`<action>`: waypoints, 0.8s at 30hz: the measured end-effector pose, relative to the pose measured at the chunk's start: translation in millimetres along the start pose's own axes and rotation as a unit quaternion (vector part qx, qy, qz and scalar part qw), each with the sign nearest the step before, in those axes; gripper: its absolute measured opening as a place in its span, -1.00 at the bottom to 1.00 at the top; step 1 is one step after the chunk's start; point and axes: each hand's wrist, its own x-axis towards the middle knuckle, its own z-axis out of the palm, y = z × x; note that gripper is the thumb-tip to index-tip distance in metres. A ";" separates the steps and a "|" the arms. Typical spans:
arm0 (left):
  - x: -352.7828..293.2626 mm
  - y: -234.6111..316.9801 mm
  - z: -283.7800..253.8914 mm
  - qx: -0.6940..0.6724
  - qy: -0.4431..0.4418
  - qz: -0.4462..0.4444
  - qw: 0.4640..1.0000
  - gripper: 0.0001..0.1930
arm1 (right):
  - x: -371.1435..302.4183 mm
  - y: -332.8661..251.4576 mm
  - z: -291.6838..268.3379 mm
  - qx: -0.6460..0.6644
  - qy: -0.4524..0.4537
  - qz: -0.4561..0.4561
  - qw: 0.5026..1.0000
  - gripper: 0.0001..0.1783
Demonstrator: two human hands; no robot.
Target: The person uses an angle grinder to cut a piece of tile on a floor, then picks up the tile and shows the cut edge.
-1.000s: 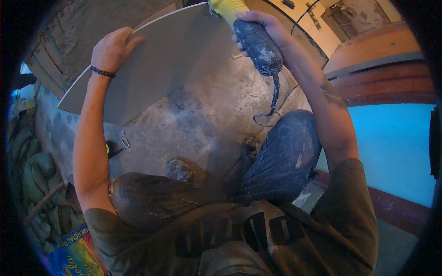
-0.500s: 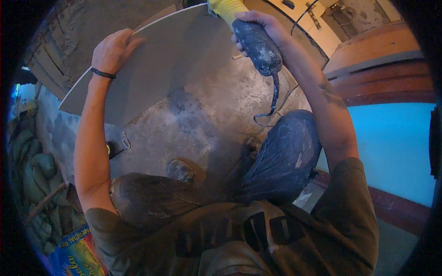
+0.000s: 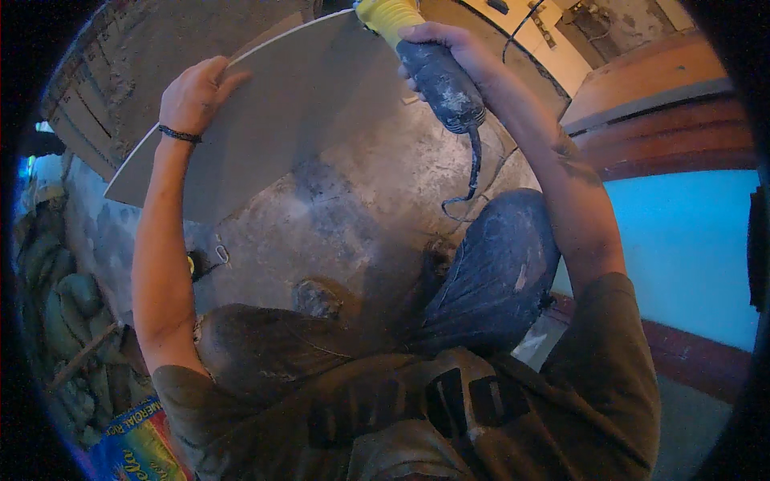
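My right hand (image 3: pixel 447 50) is wrapped round the dark, dust-covered body of a yellow-and-black angle grinder (image 3: pixel 451 94), whose cord hangs from its rear end. The grinder's yellow head (image 3: pixel 387 18) lies at the far edge of a large grey tile (image 3: pixel 281 112); its disc is hidden. On the left, my left hand (image 3: pixel 196 94) grips the tile's pale upper edge, thumb on the near face and the other fingers over the far side. The tile stands tilted in front of me.
Dusty concrete floor (image 3: pixel 353 200) lies below, with a stone-like lump (image 3: pixel 317 298) by my leg. Crumpled sacks (image 3: pixel 72 313) and a colourful bag (image 3: pixel 140 449) are at left. A wooden piece with a light-blue panel (image 3: pixel 682 248) stands at right.
The grinder and my right hand have shifted slightly left and nearer along the tile's edge. My left hand keeps its hold, moving barely at all.
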 end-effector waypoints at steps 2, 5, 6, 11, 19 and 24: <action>-0.5 0.0 -0.8 -0.003 -0.002 -0.014 1.000 -0.58 | -2.6 -2.5 4.3 0.001 0.009 0.004 1.000 -0.44; -1.3 -4.6 2.1 0.005 0.004 0.002 1.000 -0.57 | -2.9 -4.7 4.2 0.012 0.009 0.013 1.000 -0.44; -1.2 -8.3 3.6 0.011 0.011 0.014 1.000 -0.56 | -2.4 -5.0 3.7 0.024 0.000 0.020 1.000 -0.45; -1.0 -6.1 4.7 0.008 0.019 0.026 0.999 -0.53 | -3.6 -5.9 4.8 0.003 0.005 0.012 1.000 -0.46; -4.2 -7.7 3.6 0.000 0.035 0.034 0.999 -0.54 | -3.0 -6.2 6.5 -0.013 0.021 0.001 1.000 -0.47; -1.1 -1.2 1.3 0.026 0.021 0.038 0.999 -0.57 | -5.1 -3.4 2.7 -0.016 0.008 -0.008 1.000 -0.45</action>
